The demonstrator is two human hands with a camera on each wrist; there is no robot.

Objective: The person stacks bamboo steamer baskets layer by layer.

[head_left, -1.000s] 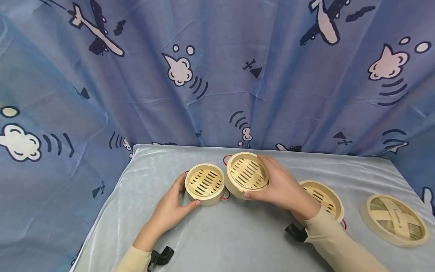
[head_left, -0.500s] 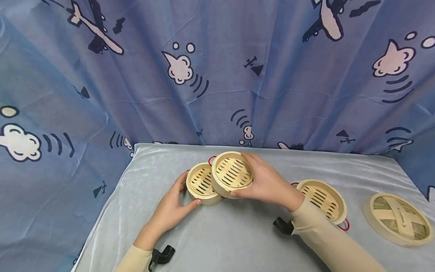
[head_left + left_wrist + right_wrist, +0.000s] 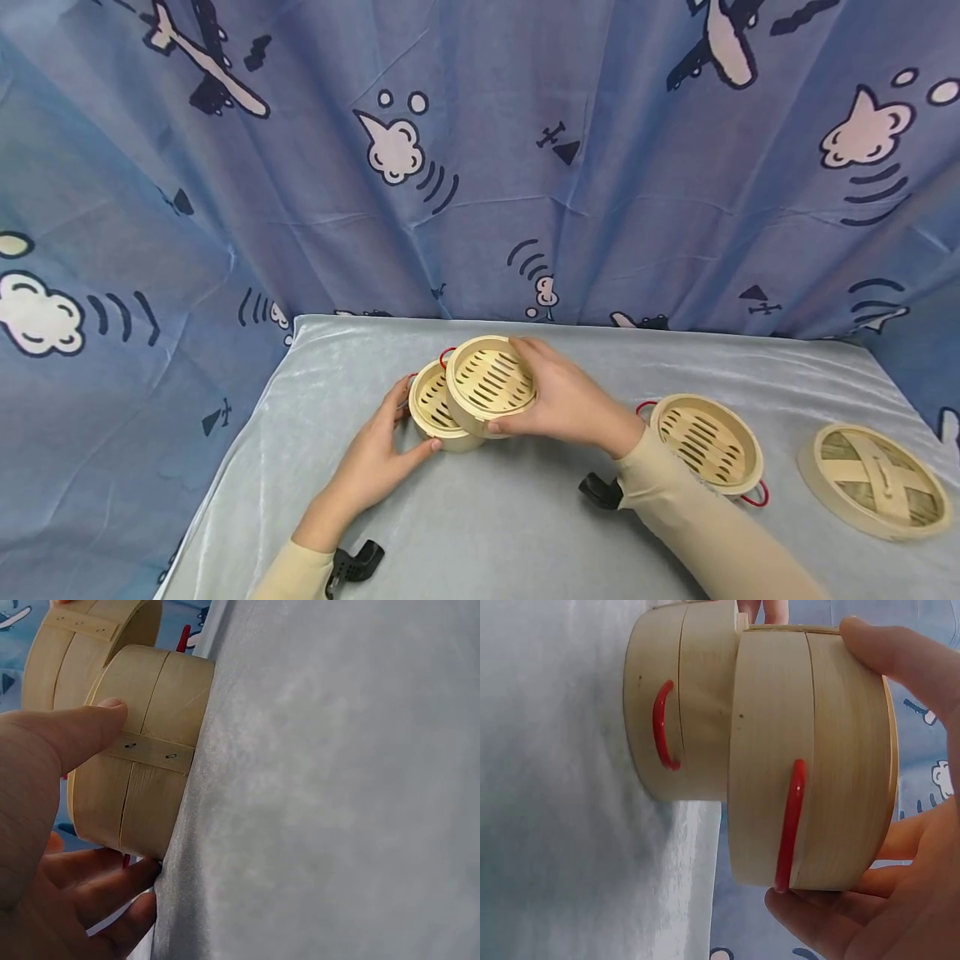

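Note:
On the cloth, a small round bamboo steamer basket [image 3: 431, 406] with a slatted floor sits between the thumb and fingers of my left hand [image 3: 369, 471]. A second steamer basket [image 3: 492, 383] is gripped by its side wall in my right hand [image 3: 567, 398]. It overlaps the right part of the lower one, slightly raised and shifted toward the right. In the right wrist view, the held basket [image 3: 780, 742] is right at the rim of the lower basket [image 3: 679, 712], and both carry red handles. From the left wrist, my left thumb [image 3: 90, 735] shows pressed to the lower wall.
Right of my right forearm lies another slatted steamer basket [image 3: 707, 442] with red handles. Farther right is a woven bamboo lid [image 3: 876, 482] with a crossed strap. Pale grey cloth [image 3: 525, 533] covers the table; a blue airplane-print curtain [image 3: 480, 183] hangs behind it.
My right hand has carried its steamer basket leftward, from beside the other one to over its right part. The left hand keeps its place. More of the third basket shows.

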